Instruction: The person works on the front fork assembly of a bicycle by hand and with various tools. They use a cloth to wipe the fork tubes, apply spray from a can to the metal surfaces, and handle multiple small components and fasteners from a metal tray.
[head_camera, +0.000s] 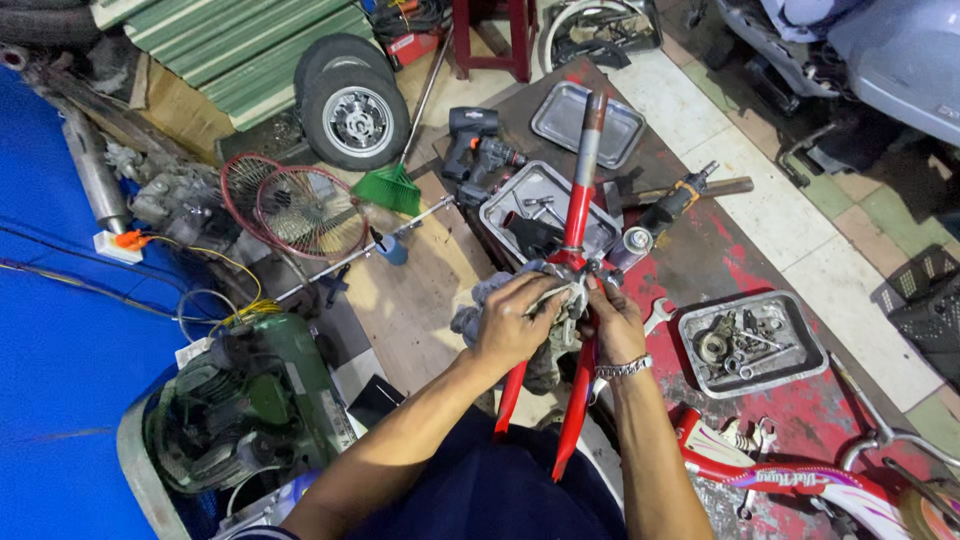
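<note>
Left hand (515, 325): closed over a grey rag (560, 300), pressing it against the crown of the red bicycle fork (578, 230).
Right hand (612, 325): wrapped around the fork just below the crown, at 3 o'clock from the left hand; a metal bracelet (624, 368) circles the wrist.
Red bicycle fork: centre of the scene, held over the floor; steerer tube points to 12 o'clock, the two blades run down to 6 o'clock toward the person's lap.
Tray, near (605, 232): grey metal, at 12 o'clock from the hands, behind the fork, holding small parts.
Tray, far (560, 118): grey metal, further out at 12 o'clock.
Tray with hardware (800, 330): at 3 o'clock, filled with nuts, rings and bearings.
Wrench (657, 317): lies between the right hand and the hardware tray.
Cordless drill (480, 150): black, at 11 o'clock.
Hammer (690, 190): at 1 o'clock, on the red-stained floor.
Small wheels (352, 100): two, stacked at 11 o'clock.
Fan guards (295, 205): red wire, at 10 o'clock.
Green compressor (250, 400): at 8 o'clock.
Red frame (780, 480): at 4 o'clock.
</note>
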